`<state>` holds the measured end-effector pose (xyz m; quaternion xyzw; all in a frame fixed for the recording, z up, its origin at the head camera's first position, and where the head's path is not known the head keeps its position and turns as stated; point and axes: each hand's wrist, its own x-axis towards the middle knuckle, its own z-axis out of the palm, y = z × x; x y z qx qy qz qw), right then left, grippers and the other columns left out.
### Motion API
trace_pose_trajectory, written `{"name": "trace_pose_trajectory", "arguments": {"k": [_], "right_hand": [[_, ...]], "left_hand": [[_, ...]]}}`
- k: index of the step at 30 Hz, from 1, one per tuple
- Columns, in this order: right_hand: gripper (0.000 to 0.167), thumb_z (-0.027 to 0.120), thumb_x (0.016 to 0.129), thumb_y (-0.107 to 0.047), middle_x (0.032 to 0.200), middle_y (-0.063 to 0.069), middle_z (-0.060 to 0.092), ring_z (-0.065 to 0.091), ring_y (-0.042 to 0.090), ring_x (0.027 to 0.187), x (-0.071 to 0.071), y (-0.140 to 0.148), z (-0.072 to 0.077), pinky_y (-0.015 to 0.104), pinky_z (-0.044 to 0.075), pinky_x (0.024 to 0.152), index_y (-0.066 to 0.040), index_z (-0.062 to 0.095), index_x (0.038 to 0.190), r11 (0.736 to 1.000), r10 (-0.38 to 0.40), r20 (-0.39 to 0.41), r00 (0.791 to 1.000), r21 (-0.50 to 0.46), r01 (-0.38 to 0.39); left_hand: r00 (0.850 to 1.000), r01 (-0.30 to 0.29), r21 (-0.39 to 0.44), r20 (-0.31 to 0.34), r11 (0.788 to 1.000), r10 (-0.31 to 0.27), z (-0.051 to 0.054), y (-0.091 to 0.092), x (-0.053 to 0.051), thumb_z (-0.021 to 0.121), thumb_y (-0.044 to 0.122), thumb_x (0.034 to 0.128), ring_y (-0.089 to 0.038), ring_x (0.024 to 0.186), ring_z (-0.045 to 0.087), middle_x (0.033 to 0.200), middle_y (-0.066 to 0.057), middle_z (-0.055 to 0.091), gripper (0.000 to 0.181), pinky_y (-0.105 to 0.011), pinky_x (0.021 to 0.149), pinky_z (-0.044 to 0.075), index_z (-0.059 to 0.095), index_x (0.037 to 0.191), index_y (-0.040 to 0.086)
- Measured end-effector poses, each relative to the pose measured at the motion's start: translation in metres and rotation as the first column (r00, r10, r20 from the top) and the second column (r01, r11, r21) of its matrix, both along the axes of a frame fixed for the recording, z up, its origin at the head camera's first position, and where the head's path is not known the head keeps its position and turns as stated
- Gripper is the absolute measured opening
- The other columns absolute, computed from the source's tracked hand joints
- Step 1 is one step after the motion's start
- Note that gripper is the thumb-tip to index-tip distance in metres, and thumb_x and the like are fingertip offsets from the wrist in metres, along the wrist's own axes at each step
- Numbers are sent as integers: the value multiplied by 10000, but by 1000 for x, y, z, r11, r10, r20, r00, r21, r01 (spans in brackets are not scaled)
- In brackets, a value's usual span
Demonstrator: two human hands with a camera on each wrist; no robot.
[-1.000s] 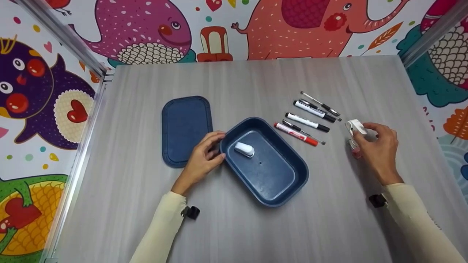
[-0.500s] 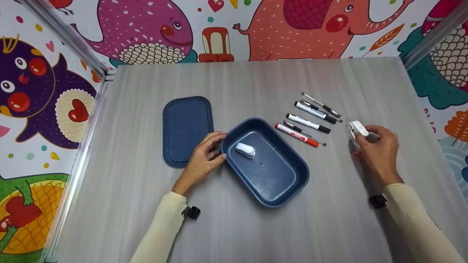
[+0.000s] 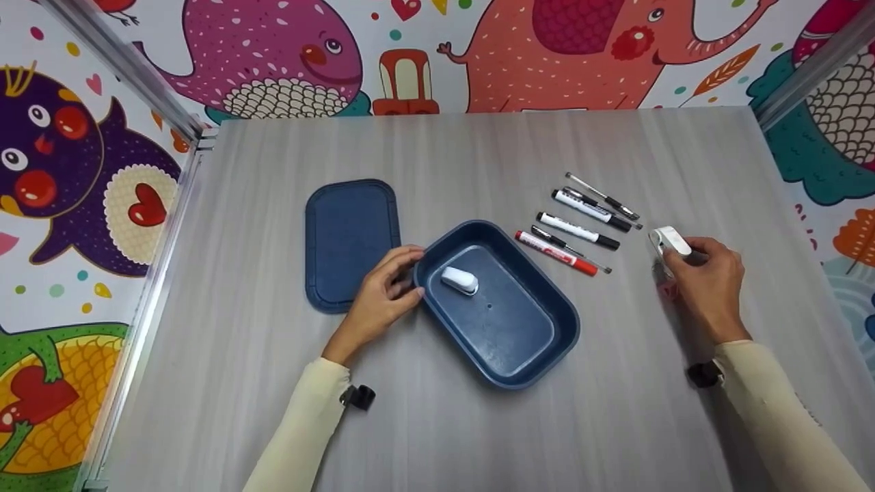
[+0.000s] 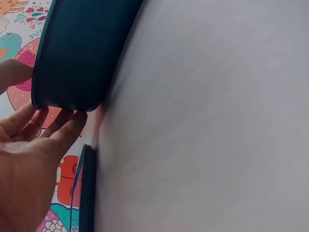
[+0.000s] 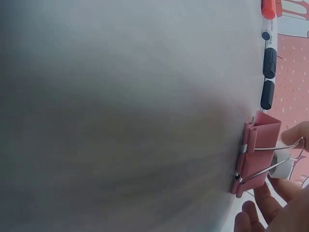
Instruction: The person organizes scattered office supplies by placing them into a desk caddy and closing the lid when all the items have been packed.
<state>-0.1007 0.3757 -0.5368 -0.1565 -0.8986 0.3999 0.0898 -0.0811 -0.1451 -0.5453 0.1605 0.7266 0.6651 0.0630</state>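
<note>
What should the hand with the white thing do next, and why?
Maybe the right hand should carry its small white thing over to the blue box. It already has the thing between its thumb and fingers, the box is open, another white thing lies inside, and the left hand holds the box's corner.

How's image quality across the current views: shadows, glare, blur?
Head: held white item and markers fairly sharp, soft shadow beside the right forearm, faint sheen inside the blue box. Left wrist: box wall dark, table pale and smooth. Right wrist: broad dark shading over the table, grain lost; pink binder clip readable.
</note>
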Motion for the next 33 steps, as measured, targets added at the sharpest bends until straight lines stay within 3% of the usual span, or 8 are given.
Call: {"name": "trace_pose_trajectory", "arguments": {"k": [2,4,9,16,30,33], "right_hand": [[425,717,1019,-179,1204,294,732,671,1,609,-1,0,0,159,517,532,86,698,1351,999,4,-2,1000,-38,-4],[411,708,1019,-156,1181,314,730,657,38,469,-2,-1,1,216,515,436,97,691,1343,997,4,-8,1000,-72,-5],[392,720,1012,-155,1151,315,731,647,37,454,-3,-1,1,219,510,423,104,699,1304,998,-5,-21,1000,-58,4],[406,678,1020,-182,1141,274,705,692,140,461,-2,-2,2,284,548,437,75,688,1335,997,-22,3,1000,-80,22],[367,697,1016,-173,1142,188,646,647,123,440,-3,-5,6,265,522,413,63,724,1296,998,-44,-59,997,-38,42],[371,706,1013,-188,1215,149,604,640,65,674,-3,-7,10,181,516,514,47,740,1298,998,-65,-66,996,11,66]], "left_hand": [[1000,0,-4,-6,1000,0,0,0,0,737,-74,975,-346,1476,526,1605,-166,515,551,-386,1073,542,596,1507,-50],[1000,-1,-5,-11,1000,1,0,0,0,737,-79,972,-349,1472,527,1603,-167,518,550,-382,1065,546,598,1503,-54],[1000,-7,-5,-19,1000,7,0,1,0,740,-81,968,-345,1460,535,1600,-167,523,546,-357,1046,547,605,1496,-50],[1000,5,0,-17,1000,-5,1,0,1,736,-77,986,-337,1451,538,1614,-157,513,554,-362,1032,545,593,1519,-33],[1000,0,7,-17,1000,0,0,0,1,741,-80,981,-360,1448,535,1600,-174,521,539,-371,1039,552,602,1501,-50],[1000,-2,6,-17,1000,2,0,0,1,743,-78,977,-348,1439,545,1597,-163,524,544,-344,1035,553,603,1501,-44]]}}
